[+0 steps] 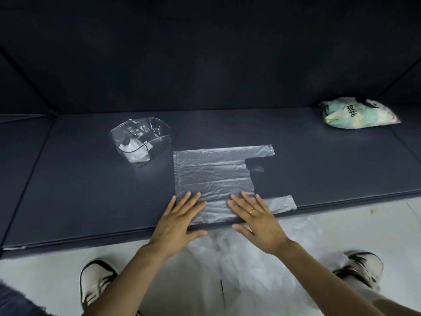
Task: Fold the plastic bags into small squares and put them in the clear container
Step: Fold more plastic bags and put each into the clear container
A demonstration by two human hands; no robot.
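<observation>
A clear plastic bag (pixel 211 174) lies flat on the dark mat, its two handle strips pointing right. My left hand (pixel 182 218) presses flat on the bag's near left corner with fingers spread. My right hand (pixel 255 215), wearing a gold ring, presses flat on the bag's near edge just to the right, fingers straight. The clear container (pixel 141 140) stands beyond the bag's far left corner and holds some white folded plastic in its front compartment.
The dark mat (pixel 79 190) covers a low platform whose front edge runs under my wrists. A stuffed printed bag (pixel 357 114) sits at the far right. More crumpled clear plastic (pixel 246 258) lies on the pale floor between two shoes.
</observation>
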